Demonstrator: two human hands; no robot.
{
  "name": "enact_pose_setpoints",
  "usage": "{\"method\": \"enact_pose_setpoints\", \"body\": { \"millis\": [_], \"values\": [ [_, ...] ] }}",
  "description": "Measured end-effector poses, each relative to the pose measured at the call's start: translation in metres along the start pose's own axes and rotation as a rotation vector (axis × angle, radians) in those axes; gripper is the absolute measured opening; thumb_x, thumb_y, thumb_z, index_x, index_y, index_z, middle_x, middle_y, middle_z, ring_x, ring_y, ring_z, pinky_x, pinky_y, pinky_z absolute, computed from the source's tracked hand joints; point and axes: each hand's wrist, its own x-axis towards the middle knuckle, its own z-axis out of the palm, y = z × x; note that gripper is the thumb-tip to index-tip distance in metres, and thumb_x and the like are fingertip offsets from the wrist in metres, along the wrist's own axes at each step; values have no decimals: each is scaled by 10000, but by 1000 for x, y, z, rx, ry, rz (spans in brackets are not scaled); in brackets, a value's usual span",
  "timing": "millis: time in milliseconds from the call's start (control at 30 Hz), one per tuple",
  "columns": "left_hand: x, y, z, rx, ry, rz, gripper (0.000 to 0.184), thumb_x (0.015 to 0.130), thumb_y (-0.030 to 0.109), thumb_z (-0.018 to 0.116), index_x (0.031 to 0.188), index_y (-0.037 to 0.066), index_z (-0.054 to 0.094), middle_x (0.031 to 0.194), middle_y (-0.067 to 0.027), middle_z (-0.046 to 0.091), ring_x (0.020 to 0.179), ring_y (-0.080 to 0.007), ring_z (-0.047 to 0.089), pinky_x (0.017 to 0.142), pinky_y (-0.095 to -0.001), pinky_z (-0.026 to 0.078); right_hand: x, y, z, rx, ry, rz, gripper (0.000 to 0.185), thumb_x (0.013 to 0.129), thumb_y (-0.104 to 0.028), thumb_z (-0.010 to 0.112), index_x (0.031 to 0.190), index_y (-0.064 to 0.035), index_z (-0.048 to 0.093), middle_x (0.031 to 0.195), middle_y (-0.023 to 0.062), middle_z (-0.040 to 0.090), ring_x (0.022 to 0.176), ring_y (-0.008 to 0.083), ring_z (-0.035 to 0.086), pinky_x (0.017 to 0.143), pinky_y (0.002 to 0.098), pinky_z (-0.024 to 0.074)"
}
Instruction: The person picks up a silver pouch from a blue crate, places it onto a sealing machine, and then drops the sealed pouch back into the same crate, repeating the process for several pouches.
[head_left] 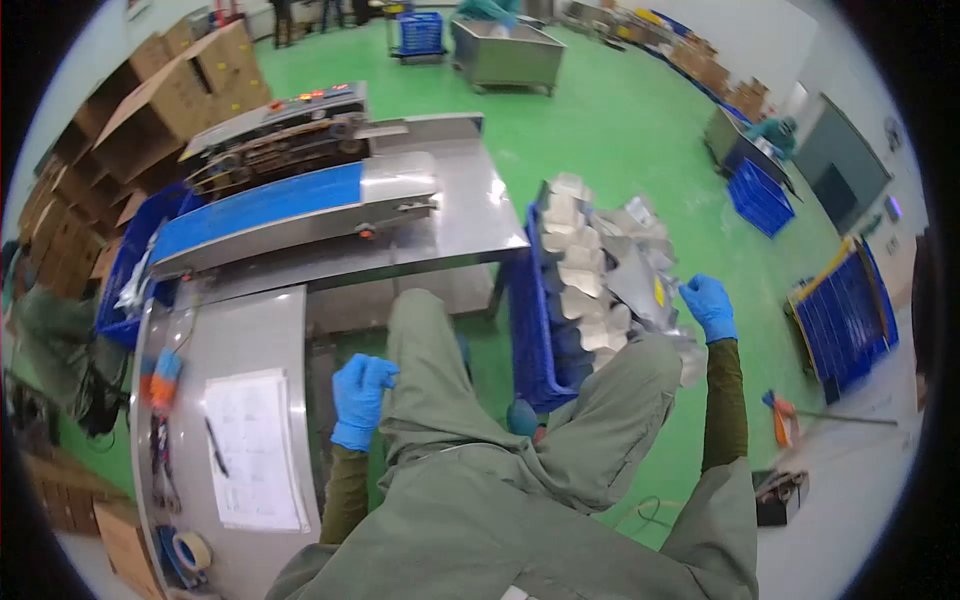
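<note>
My left hand (361,402), in a blue glove, is beside my left knee near the steel table's edge. Its fingers are curled in, and nothing shows in them. My right hand (709,308), gloved in blue as well, is raised just right of the silver pouches (640,275), apart from them as far as I can see. Its fingers are closed, with no object visible. The pouches are heaped above the rim of a blue crate (530,330), which stands on the floor between my knees and the machine table.
A sealing machine (280,150) and a blue conveyor belt (265,210) are on the steel table (480,200). Papers (255,470) with a pen lie at left, near a tape roll (191,551). A tilted blue crate (850,320) stands right. Other people work farther off.
</note>
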Motion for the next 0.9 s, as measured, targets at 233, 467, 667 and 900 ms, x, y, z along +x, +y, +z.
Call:
{"method": "enact_pose_setpoints", "body": {
  "millis": [233,467,667,900],
  "values": [
    [-39,33,-55,102,170,11,281,894,227,539,723,12,592,641,-61,624,555,-86,548,528,-242,437,-24,-72,86,-494,23,-156,495,714,-551,613,745,-59,656,768,164,649,725,315,642,623,414,499],
    [-31,-5,-67,-191,399,-89,333,928,191,463,674,5,574,615,-62,617,537,-97,553,529,-244,451,30,-50,104,-574,-133,-401,315,801,-344,553,736,-48,640,735,173,635,687,367,624,622,471,486],
    [14,-39,-51,-120,321,-184,286,913,147,462,711,-1,598,629,-62,610,547,-115,565,528,-252,455,136,-77,-1,-430,-128,-572,197,774,-236,614,720,-47,612,722,199,574,713,386,552,628,466,427],
    [193,31,-10,144,-100,210,189,859,163,548,907,14,655,895,-122,648,809,-230,624,705,-317,488,179,-264,-122,-34,86,-773,279,832,-212,627,723,-16,459,680,113,424,663,279,412,613,370,363]
  ]
}}
